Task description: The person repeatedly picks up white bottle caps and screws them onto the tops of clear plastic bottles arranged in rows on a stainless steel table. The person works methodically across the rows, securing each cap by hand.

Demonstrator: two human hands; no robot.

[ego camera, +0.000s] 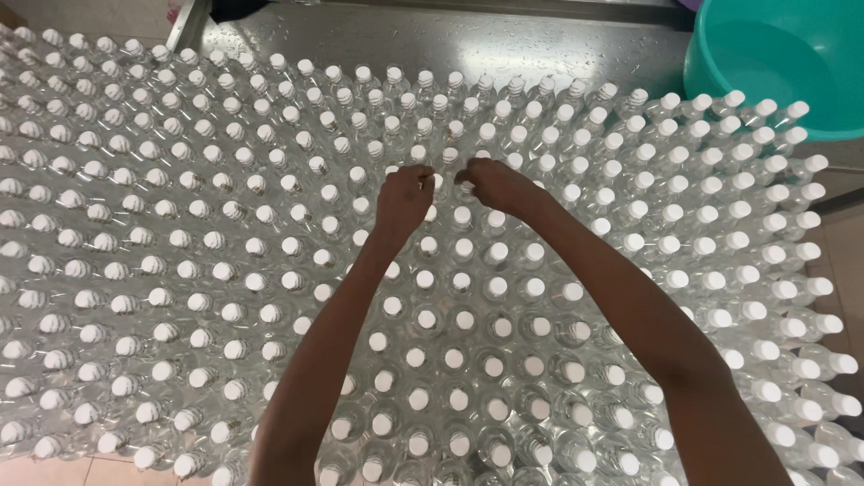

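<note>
A dense field of several clear plastic bottles [225,270] with white caps stands upright across the whole view. Both my arms reach over them toward the middle rows. My left hand [403,198] hovers with its fingers curled on the cap of a bottle [439,184]. My right hand [497,186] is just beside it, fingertips pinched at a white cap [467,189]. The two hands are close together, almost touching. What the fingertips grip is partly hidden.
A wet steel table surface [504,45] shows beyond the far row of bottles. A teal plastic basin [774,63] sits at the top right corner. A tiled floor edge [837,234] shows at the right.
</note>
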